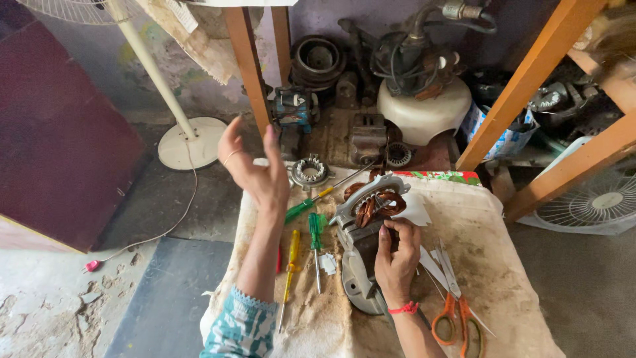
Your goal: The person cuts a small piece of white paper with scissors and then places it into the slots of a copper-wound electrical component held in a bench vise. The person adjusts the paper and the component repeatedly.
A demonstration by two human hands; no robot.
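Scissors point(457, 308) with orange handles are lying nearest, at about five o'clock on the cloth-covered table point(503, 265), blades pointing up toward the work. Just left of them the right hand point(395, 255) is curling its fingers onto the side of a grey electric motor point(361, 232), gripping the housing and pressing it down, wrist bent slightly inward with a red thread around it. The motor is sitting at the centre of the cloth, its copper windings point(372, 207) exposed at the twelve o'clock end. One-handed bracing looks risky: the housing could be rolling or tipping on the soft cloth, and fingertips so close to the windings could be nicking the fine wire. At nine o'clock from the motor, a yellow screwdriver point(289, 275) and a green screwdriver point(315, 242) are lying loose. Farther out, at eleven o'clock, the left hand point(255, 166) is hovering raised and empty, palm turned inward, fingers spread and relaxed, forearm angling upward. Beyond it a toothed stator ring point(310, 171) is resting at the table's far edge.
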